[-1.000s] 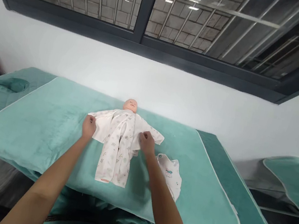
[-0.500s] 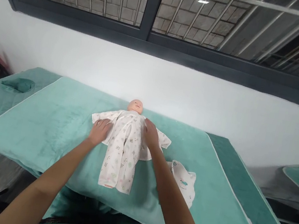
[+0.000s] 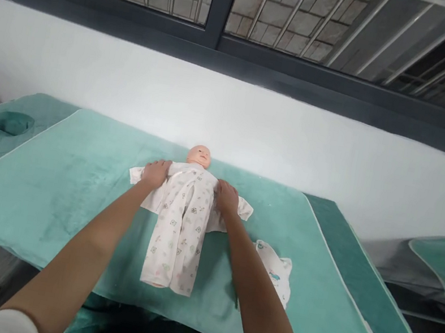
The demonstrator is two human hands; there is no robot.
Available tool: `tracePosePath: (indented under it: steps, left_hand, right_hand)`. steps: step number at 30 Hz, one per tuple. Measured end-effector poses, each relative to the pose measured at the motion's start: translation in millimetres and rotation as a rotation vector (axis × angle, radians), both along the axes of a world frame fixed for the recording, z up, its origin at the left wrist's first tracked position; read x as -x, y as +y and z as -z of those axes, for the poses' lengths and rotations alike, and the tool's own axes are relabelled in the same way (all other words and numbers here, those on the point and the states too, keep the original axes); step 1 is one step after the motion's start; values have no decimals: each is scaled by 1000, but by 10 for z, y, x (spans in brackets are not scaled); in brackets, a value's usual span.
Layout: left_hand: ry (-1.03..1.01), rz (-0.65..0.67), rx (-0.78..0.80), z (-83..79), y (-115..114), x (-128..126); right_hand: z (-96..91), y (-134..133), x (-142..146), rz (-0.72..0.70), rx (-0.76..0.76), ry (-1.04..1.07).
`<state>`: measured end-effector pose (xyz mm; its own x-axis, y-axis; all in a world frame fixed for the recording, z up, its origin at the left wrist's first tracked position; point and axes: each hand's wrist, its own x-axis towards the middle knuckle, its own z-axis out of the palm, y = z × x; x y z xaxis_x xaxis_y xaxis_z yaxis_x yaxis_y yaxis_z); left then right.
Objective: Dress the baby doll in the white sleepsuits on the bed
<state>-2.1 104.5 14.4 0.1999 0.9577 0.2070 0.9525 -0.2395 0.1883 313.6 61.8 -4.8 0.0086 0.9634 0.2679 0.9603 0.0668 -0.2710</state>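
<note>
The doll (image 3: 199, 156) is laid face up on the bed (image 3: 50, 188), dressed in a printed white suit (image 3: 180, 222). The left hand (image 3: 155, 173) is set on the suit at one of the doll's shoulders, the right hand (image 3: 226, 197) at the other. The fingers (image 3: 162, 165) are bent onto the cloth, but whether it is pinched cannot be told. If pulled unevenly, the loose flaps beside the doll may be bunched and the doll dragged askew. The folded cloth (image 3: 275, 273) beside the doll's legs may be swept aside by the right forearm.
</note>
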Motion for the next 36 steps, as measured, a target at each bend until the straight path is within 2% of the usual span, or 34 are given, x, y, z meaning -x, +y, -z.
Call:
tracePosePath:
  steps: [5,7,9,11,13,16,19,22,26,30,36]
  left_hand:
    - [-3,-63,-39,107,-39,271]
    - [2,-56,-94,160,-72,278]
    - [5,-58,-151,210,-86,252]
    - [7,-67,-188,248,-80,221]
    - [8,-70,-204,271,-66,202]
    - [3,-65,-205,276,-52,200]
    - [-13,-49,-196,265,-53,217]
    - [-37,-29,-182,258,-57,235]
    - [-46,-33,-193,266,-49,245]
    - [-65,-23,-200,289,-34,267]
    - [-116,-61,-176,312,-65,346]
  right_hand:
    - [30,-38,-180,85,48,135]
    - [4,-22,-149,138,63,181]
    - [-64,14,-27,191,11,199]
    - [-183,75,197,164,-96,205]
    - [-346,165,514,16,-158,191]
    - [-603,344,1092,-290,-20,22]
    - [-754,521,1614,-365,177,-306]
    - [-769,634,1897,-379,288,-381]
    - [-725,630,1917,-324,340,-397]
    - [-743,514,1827,-287,301,-409]
    - [-950,394,1476,-260,292,-466]
